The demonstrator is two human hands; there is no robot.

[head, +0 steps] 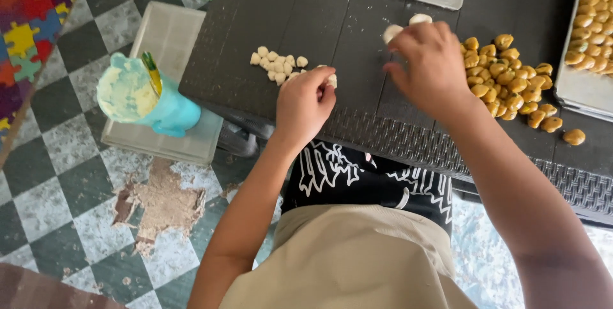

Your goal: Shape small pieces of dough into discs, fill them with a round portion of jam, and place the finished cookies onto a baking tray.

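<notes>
Head view: on the dark woven table (357, 22), the left hand (305, 101) pinches a pale dough piece (331, 80) at its fingertips, just right of the small heap of pale dough bits (276, 65). The right hand (429, 66) curls over two white dough pieces (404, 25) at its fingertips; whether it grips them I cannot tell. A pile of golden-brown filled pieces (507, 82) lies just right of that hand.
</notes>
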